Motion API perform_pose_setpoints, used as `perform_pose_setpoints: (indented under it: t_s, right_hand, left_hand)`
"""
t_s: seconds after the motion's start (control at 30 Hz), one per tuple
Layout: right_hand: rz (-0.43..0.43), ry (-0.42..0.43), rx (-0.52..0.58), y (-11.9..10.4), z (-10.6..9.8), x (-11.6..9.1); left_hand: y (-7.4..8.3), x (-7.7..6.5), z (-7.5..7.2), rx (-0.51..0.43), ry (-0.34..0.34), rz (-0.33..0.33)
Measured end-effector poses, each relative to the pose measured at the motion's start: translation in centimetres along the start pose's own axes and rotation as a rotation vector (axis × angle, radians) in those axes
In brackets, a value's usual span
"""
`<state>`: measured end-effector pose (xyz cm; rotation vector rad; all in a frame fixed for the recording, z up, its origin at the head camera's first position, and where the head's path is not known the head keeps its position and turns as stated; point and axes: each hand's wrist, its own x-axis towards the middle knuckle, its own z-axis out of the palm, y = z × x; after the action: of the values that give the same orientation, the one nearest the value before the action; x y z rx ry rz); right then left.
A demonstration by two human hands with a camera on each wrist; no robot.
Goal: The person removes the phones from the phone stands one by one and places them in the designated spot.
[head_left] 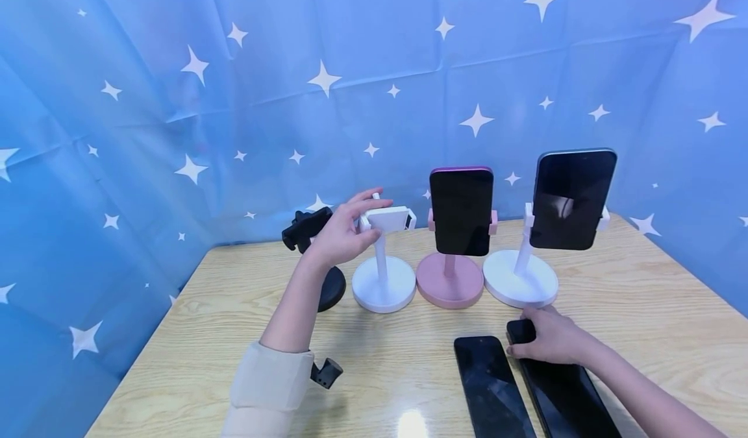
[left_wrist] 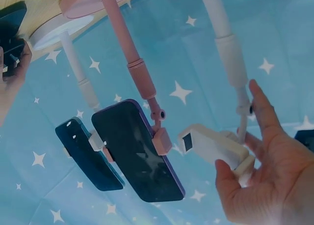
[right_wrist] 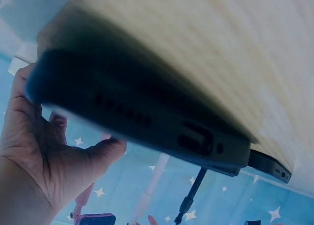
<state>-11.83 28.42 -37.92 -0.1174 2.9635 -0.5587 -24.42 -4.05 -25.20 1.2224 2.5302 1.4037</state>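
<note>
My left hand (head_left: 341,235) holds the clamp head of a white phone stand (head_left: 381,298), thumb in front and fingers behind and above. In the left wrist view the clamp (left_wrist: 213,146) carries no phone, and the thumb lies against its end. On the table at the right, my right hand (head_left: 552,337) grips the far end of a black phone (head_left: 569,402), thumb on one long edge and fingers over the other. The phone's port end (right_wrist: 147,112) looms close in the right wrist view. Another black phone (head_left: 493,386) lies flat just left of it.
A pink stand (head_left: 450,292) holds a phone (head_left: 461,211) upright, and a second white stand (head_left: 520,289) holds a larger phone (head_left: 573,198). A black stand (head_left: 333,289) is partly behind my left arm. A starry blue cloth (head_left: 380,100) hangs behind the wooden table (head_left: 193,360).
</note>
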Motion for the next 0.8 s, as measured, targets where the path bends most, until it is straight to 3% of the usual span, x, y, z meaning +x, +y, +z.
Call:
perform_pose_setpoints:
  t_s: [0.33, 0.8]
  right_hand:
    - [0.025, 0.047, -0.080, -0.6, 0.5, -0.3]
    - [0.063, 0.032, -0.112, -1.3, 0.4, -0.3]
  left_hand:
    - [0.0, -0.1, 0.6, -0.031, 0.044, -0.039]
    - [-0.4, -0.1, 1.2, -0.061, 0.083, -0.016]
